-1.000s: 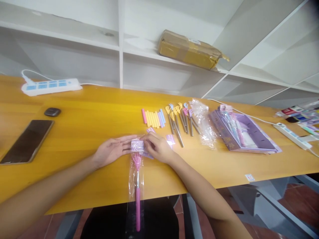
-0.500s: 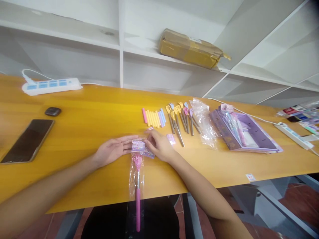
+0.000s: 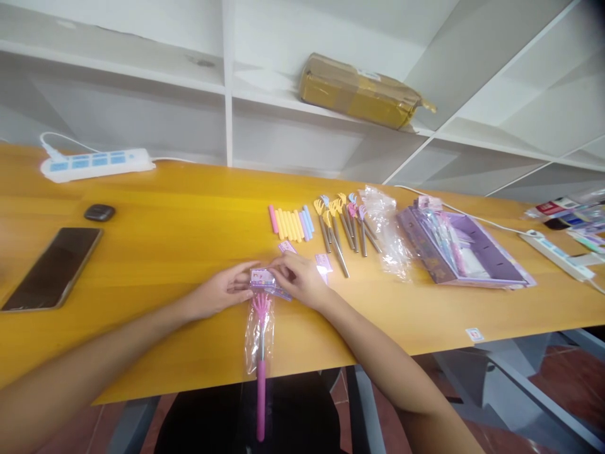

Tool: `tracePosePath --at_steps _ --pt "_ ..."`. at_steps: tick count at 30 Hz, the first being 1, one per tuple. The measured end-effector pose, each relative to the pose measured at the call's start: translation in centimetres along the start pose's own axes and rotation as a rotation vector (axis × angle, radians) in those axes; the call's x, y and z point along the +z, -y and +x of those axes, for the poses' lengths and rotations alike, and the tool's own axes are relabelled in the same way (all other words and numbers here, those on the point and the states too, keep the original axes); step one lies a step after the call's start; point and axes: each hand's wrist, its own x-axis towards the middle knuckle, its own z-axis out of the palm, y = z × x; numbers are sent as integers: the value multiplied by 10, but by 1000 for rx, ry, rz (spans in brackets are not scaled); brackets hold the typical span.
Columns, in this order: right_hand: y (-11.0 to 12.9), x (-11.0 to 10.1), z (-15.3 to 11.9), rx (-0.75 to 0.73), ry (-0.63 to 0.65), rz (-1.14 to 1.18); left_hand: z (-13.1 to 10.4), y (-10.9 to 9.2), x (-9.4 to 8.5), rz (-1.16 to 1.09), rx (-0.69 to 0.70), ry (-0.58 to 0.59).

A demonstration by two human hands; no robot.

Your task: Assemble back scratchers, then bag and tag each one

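Note:
A pink hand-shaped scratcher (image 3: 261, 397) lies in a clear plastic sleeve (image 3: 251, 343), its handle reaching past the table's front edge. At the sleeve's top is a small purple printed card (image 3: 262, 278). My left hand (image 3: 222, 291) holds the card's left side, with thumb and fingers closed at it. The fingers of my right hand (image 3: 300, 277) pinch the card's right edge. More cards lie beneath and around the right hand, one purple card (image 3: 287, 246) just behind it and another (image 3: 323, 262) to its right.
Behind are coloured tubes (image 3: 290, 224), several metal scratchers (image 3: 336, 243), clear bags (image 3: 392, 246) and a purple box (image 3: 496, 258) with packets. At left lie a phone (image 3: 51, 269), a black case (image 3: 99, 212) and a power strip (image 3: 97, 165).
My left hand's fingers, stretched flat before, have bent, and its thumb has come down to the card. My right hand has shifted slightly, showing more of the card behind it.

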Motion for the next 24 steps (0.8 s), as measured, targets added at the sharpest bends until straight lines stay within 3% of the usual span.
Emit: tracePosePath --at_steps 10,24 --pt "2 -2 0 -166 113 -5 0 -2 -3 42 22 74" --pt "12 -3 -1 -270 227 -62 -1 -5 -6 129 21 -24"
